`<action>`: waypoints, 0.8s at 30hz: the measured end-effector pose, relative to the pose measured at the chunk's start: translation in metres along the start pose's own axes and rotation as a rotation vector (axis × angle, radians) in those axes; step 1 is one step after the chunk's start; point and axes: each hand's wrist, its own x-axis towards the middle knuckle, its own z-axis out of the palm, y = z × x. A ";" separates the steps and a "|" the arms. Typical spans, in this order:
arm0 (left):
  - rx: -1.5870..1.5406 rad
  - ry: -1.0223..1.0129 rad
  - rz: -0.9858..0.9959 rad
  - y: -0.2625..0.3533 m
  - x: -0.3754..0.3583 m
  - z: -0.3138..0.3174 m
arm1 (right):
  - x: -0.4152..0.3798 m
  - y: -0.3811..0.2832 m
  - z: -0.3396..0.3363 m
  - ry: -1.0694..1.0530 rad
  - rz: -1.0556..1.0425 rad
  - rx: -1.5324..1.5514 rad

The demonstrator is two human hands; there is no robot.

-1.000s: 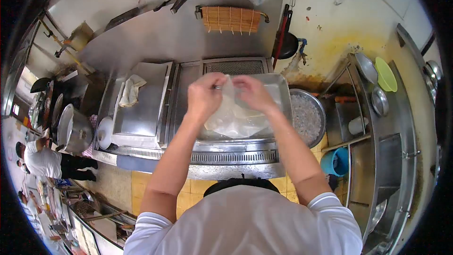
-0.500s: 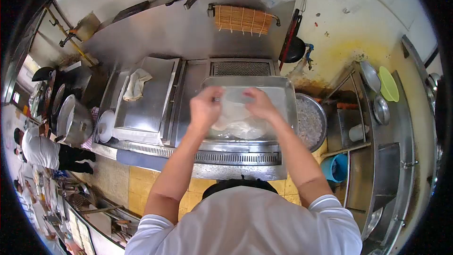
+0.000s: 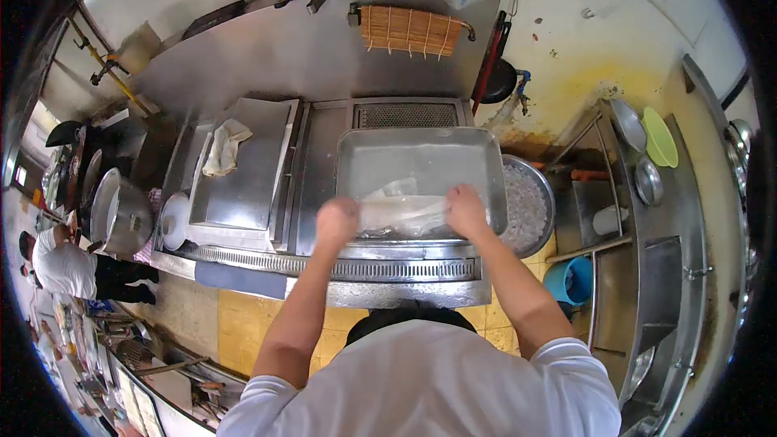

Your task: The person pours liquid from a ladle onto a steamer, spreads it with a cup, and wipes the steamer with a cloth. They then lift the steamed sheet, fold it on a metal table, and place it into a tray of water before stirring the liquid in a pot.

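A large rectangular metal tray (image 3: 421, 142) sits on the steel counter in front of me. Low in it lies a soft, whitish, translucent sheet (image 3: 402, 212), stretched sideways and partly folded over itself. My left hand (image 3: 337, 222) is closed at the sheet's left end, near the tray's left wall. At the opposite end my right hand (image 3: 467, 210) grips the sheet with its fingers bent round it. The fingertips of both hands are partly hidden.
A round basin (image 3: 530, 206) of pale, wet-looking pieces stands right of the tray. Left are a flat steel lid (image 3: 243, 178) with a cloth (image 3: 227, 147) on it and a large pot (image 3: 121, 214). A blue bucket (image 3: 570, 282) stands lower right. Another person (image 3: 65, 263) works far left.
Both hands have come down toward me and spread apart. The sheet, bunched before, is now drawn out sideways between them. The view has shifted slightly.
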 end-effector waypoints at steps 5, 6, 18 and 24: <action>0.041 -0.403 -0.056 0.007 -0.001 0.051 | 0.006 0.004 0.005 -0.440 0.170 0.009; -0.036 -0.356 -0.044 0.025 0.003 0.040 | 0.010 0.001 -0.001 -0.403 0.181 0.008; -0.592 0.581 0.173 0.109 0.070 -0.139 | 0.029 -0.006 -0.037 -0.083 0.172 0.602; -0.464 0.346 0.067 0.085 0.041 -0.092 | 0.023 0.015 -0.045 -0.253 0.199 0.371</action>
